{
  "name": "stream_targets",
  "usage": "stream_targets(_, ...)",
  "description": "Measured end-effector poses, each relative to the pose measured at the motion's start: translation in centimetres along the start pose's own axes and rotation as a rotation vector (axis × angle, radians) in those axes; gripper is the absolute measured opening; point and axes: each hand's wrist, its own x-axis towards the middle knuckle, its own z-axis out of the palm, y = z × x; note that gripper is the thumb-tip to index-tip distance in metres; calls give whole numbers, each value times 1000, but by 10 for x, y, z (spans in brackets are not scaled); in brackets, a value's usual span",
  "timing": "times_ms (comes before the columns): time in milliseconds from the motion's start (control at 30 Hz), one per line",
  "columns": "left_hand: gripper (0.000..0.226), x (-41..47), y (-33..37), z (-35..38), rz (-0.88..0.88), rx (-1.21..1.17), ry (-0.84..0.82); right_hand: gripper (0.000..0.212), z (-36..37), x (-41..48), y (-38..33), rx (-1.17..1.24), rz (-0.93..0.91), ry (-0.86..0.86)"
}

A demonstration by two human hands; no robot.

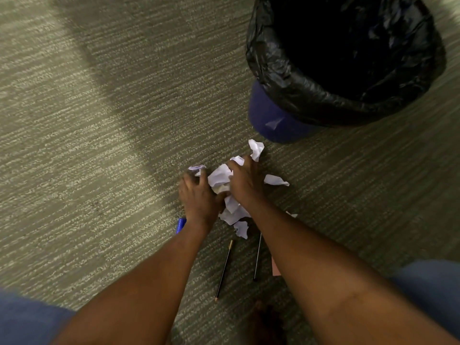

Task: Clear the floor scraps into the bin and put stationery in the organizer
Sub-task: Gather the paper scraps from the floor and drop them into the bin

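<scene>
Several crumpled white paper scraps [220,176] lie in a heap on the green carpet. My left hand [199,195] and my right hand [245,181] press in on the heap from both sides, fingers curled around the paper. Loose scraps sit apart from the heap: one toward the bin [256,148], one to the right [275,180], one nearer me [242,229]. A blue bin with a black liner [271,120] stands at the upper right. A dark pencil [224,269] and a thin dark pen [257,257] lie between my forearms. A blue marker [180,225] peeks out beside my left wrist.
A pink piece [275,267] shows under my right forearm. Bare carpet [87,145] stretches to the left and far side. My knees in blue fabric [29,319] are at the bottom corners. No organizer is in view.
</scene>
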Motion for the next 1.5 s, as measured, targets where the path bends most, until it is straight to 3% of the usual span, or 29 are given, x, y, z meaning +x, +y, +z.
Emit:
stream_targets(167,63,-5,10,8,133,-133,46,24,-4,-3,-3,35,-73,77)
stream_targets(333,73,-11,11,8,176,-122,76,25,-12,-3,-5,104,31,168)
stream_targets(467,83,-14,-1,14,221,-41,-41,19,-20,-7,-8,226,78,251)
stream_targets(900,56,13,5,5,201,-80,-56,20,-57,-27,-24,312,-22,423)
stream_targets(1200,36,8,16,-15,190,-131,-72,15,-111,-35,-43,285,-157,427)
stream_targets(1400,20,-2,20,-31,216,-96,-55,8,-133,-39,-42,408,-81,406)
stream_targets(1500,23,-5,20,-38,214,-84,-62,6,-142,-40,-40,454,-45,409)
